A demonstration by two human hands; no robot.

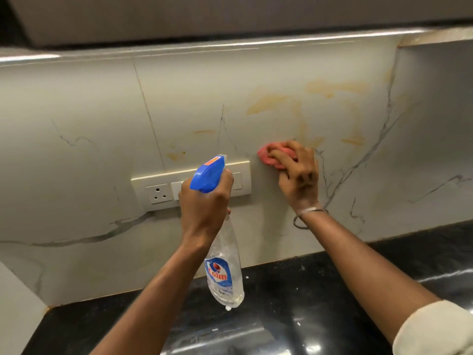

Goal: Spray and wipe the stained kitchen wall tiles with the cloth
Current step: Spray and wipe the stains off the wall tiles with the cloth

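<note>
Stains are seen across much of the wall tiles (pixel 281 73): yellow-orange smears (pixel 266 103) spread over the upper right of centre, a broad one near the top right, a patch just right of the cloth, and smaller marks at centre frame, just above the switch plate (pixel 156 193). From this the task is judged to be in its early or middle part. Wiping is under way at the lower edge of the stained patch, while most of the smeared area above and to the right is judged not yet cleaned. Whether the tiles have been wetted by spray cannot be told; no droplets or wet sheen can be made out.

A pink cloth (pixel 268 152) is bunched up and pressed flat against the tile at right of centre by the right hand (pixel 298 170). Its fingers are curled over and clamped on the cloth, the back of the hand is turned to the camera, and the forearm runs up from the lower right of the frame, a thin bangle (pixel 307 216) lying at the wrist.

The spray bottle (pixel 225 265) is held at centre frame by the left hand (pixel 204 201), which is closed around its neck just below the blue trigger head (pixel 208 175). The clear body hangs down in front of the dark countertop (pixel 332 290), and the nozzle is pointed up towards the wall, in front of the switch plate. Whether the trigger is being squeezed cannot be told.
</note>
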